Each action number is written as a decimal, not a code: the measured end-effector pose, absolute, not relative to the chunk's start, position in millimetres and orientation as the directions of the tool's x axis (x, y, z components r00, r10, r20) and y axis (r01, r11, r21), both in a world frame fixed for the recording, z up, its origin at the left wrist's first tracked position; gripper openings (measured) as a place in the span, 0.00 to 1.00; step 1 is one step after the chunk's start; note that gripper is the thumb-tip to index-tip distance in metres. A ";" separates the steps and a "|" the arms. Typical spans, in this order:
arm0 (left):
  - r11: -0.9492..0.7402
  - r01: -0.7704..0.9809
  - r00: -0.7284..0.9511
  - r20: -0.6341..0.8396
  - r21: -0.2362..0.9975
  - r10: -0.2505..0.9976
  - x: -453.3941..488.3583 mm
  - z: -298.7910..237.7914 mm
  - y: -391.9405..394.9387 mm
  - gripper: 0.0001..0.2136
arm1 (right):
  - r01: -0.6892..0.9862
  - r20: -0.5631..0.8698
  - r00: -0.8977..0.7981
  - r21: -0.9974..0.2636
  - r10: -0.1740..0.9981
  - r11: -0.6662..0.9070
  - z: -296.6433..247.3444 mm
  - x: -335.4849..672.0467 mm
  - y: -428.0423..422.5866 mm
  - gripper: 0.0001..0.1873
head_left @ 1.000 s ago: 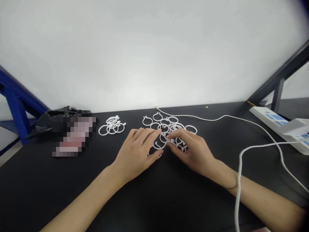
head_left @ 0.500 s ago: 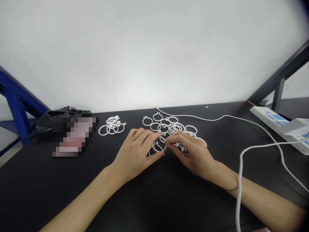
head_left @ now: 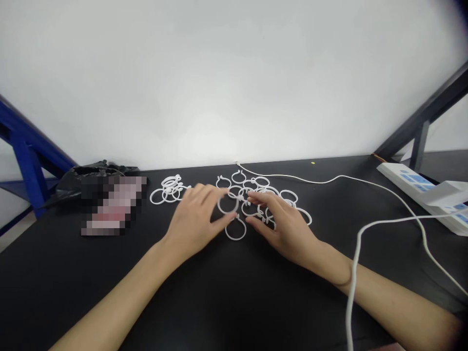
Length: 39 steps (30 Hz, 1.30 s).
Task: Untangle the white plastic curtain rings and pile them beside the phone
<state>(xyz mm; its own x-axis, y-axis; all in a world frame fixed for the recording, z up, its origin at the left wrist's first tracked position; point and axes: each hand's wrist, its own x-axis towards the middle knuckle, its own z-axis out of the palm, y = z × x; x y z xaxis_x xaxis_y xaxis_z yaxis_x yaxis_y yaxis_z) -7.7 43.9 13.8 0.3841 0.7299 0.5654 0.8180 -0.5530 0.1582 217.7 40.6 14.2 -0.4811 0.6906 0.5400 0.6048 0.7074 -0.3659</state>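
1 wht ring (head_left: 228, 213): L fingers (head_left: 222, 223) gripping | R fingers (head_left: 268, 201) parted | pwr strip mkgs (head_left: 413, 178) illegible

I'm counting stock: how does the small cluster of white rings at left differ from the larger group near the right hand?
Number: the small cluster has far fewer rings than the larger group.
Spread: the small cluster is bunched tightly; the larger group sprawls wider.
Ends: some rings in the larger group show open gaps; I see none in the small cluster, though overlap may hide them.
Both are thin white rings on the black table.
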 end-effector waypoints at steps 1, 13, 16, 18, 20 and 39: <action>-0.472 0.868 0.312 0.569 0.155 0.761 -13.8 13.0 48.6 0.15 | 0.610 0.533 -0.514 -0.323 0.672 0.723 13.7 217.1 40.6 0.21; -0.022 0.992 -0.043 0.501 0.123 0.864 -67.8 -4.2 78.5 0.21 | 0.526 0.395 -0.761 -0.087 0.514 0.846 7.4 213.2 37.6 0.07; -0.100 0.983 0.006 0.515 0.155 0.857 -52.3 2.7 72.5 0.19 | 0.518 0.383 -0.769 -0.097 0.512 0.850 9.0 216.1 38.2 0.06; -0.228 0.954 0.096 0.520 0.195 0.849 -35.4 9.3 64.0 0.15 | 0.528 0.409 -0.753 -0.091 0.515 0.844 11.2 217.5 37.7 0.07; -0.394 0.874 0.223 0.486 0.285 0.845 -16.9 15.5 52.8 0.11 | 0.548 0.461 -0.722 -0.074 0.516 0.833 13.6 218.5 36.8 0.08; -0.511 0.702 0.360 0.371 0.497 0.856 11.0 16.9 30.1 0.07 | 0.425 0.479 -0.605 -0.480 0.635 0.767 16.7 218.3 34.7 0.11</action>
